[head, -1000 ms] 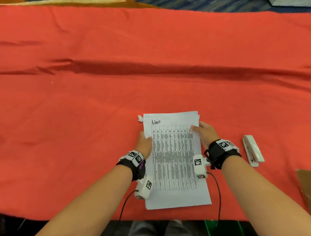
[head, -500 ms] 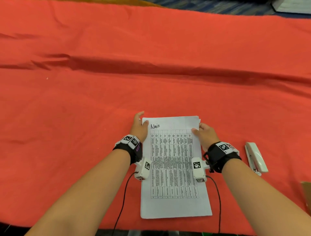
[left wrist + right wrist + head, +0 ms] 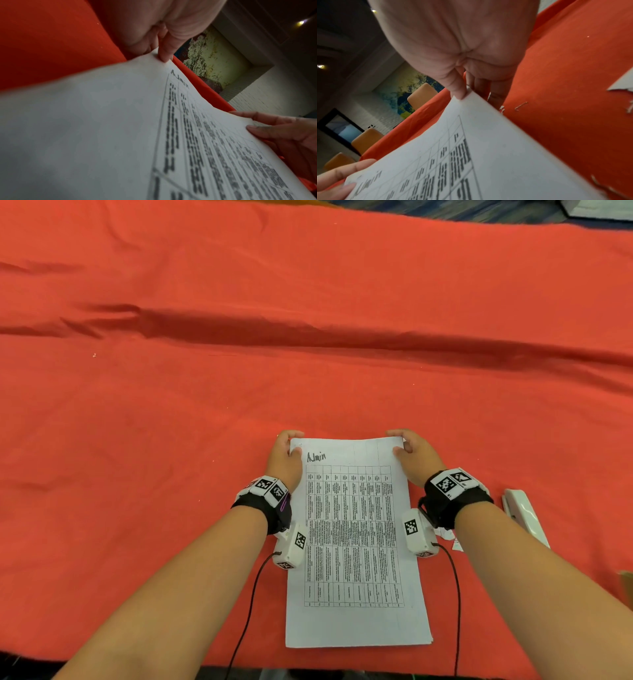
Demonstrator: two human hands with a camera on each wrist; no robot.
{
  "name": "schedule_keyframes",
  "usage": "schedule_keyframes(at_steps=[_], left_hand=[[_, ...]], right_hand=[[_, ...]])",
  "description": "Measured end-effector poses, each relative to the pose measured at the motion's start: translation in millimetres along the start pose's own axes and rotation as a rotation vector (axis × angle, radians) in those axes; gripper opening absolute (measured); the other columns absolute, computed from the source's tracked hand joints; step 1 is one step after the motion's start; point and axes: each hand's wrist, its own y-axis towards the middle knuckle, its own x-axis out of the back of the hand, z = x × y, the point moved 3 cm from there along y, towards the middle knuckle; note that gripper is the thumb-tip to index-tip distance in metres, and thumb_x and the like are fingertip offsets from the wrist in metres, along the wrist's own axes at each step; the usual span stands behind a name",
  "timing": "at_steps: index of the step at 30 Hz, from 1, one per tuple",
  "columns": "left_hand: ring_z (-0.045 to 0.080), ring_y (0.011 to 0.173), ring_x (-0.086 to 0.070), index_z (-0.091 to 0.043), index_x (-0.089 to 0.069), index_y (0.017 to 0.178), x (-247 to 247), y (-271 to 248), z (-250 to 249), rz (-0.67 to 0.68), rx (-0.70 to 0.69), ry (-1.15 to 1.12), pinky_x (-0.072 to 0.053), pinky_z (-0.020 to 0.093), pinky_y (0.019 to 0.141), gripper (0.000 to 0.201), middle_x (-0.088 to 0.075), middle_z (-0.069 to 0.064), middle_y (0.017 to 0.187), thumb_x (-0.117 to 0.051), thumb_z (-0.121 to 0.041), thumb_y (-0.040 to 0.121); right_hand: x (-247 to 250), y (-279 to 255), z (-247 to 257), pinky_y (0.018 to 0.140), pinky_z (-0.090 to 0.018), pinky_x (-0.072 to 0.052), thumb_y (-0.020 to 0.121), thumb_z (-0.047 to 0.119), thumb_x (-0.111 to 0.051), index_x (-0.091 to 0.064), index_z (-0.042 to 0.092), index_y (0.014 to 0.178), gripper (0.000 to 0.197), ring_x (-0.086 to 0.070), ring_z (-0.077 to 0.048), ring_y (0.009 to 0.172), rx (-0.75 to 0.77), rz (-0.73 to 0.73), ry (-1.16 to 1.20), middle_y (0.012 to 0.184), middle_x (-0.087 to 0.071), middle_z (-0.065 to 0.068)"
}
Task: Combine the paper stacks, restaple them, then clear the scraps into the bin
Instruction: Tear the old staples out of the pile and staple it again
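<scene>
A stack of white printed sheets (image 3: 356, 542), headed with a handwritten word over a table, lies near the front edge of the red cloth. My left hand (image 3: 286, 453) grips its top left corner, thumb on top (image 3: 164, 54) and fingers behind. My right hand (image 3: 409, 451) pinches the top right corner (image 3: 458, 93) the same way. The far end of the paper stack (image 3: 120, 121) is lifted off the cloth, the near end resting down. A white stapler (image 3: 524, 513) lies to the right of my right wrist. Small paper scraps (image 3: 452, 539) lie beside that wrist.
The red tablecloth (image 3: 308, 354) has a long fold across its middle. Loose bent staples (image 3: 520, 106) and a torn paper piece (image 3: 623, 83) lie on the cloth right of the stack. A brown cardboard edge (image 3: 627, 587) shows at the far right. Orange chairs (image 3: 366, 140) stand beyond the table.
Both hands slid up the sides of the stack to its top corners and took hold of them, raising the far end. The small scrap at the top left corner is out of sight.
</scene>
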Motion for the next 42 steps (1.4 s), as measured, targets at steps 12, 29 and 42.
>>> schedule_keyframes(at_steps=[12,29,42], left_hand=[[0.022,0.081,-0.050,-0.016,-0.044,0.121,-12.5,-1.4,-1.2,-0.077,0.008,0.109,-0.041,0.027,0.064,0.028,-0.055,0.014,0.109,-0.031,-0.005,0.099],[0.029,0.096,-0.066,-0.009,-0.059,0.100,-2.4,-10.6,22.6,-0.069,0.174,-0.025,-0.052,0.049,0.091,0.011,-0.069,0.009,0.106,-0.051,-0.009,0.093],[0.030,0.099,-0.065,-0.009,-0.059,0.105,4.0,-16.3,20.4,-0.090,0.228,-0.044,-0.052,0.046,0.092,0.014,-0.068,0.010,0.108,-0.051,-0.008,0.093]], right_hand=[[-3.7,5.1,-8.1,0.078,-0.043,-0.056,0.096,0.002,-0.039,-0.056,0.023,0.113,0.032,-0.065,-0.032,0.090,-0.059,-0.053,0.096,0.106,-0.064,-0.010],[7.2,3.3,-11.3,0.083,-0.031,-0.052,0.096,0.006,-0.042,-0.054,0.033,0.119,0.037,-0.060,-0.029,0.105,-0.005,-0.060,0.099,0.119,-0.061,-0.014],[134.3,-61.1,-121.0,0.071,-0.036,-0.047,0.065,0.048,-0.078,-0.061,-0.008,0.100,0.068,-0.060,-0.034,0.088,-0.619,-0.178,-0.519,0.092,-0.063,-0.021]])
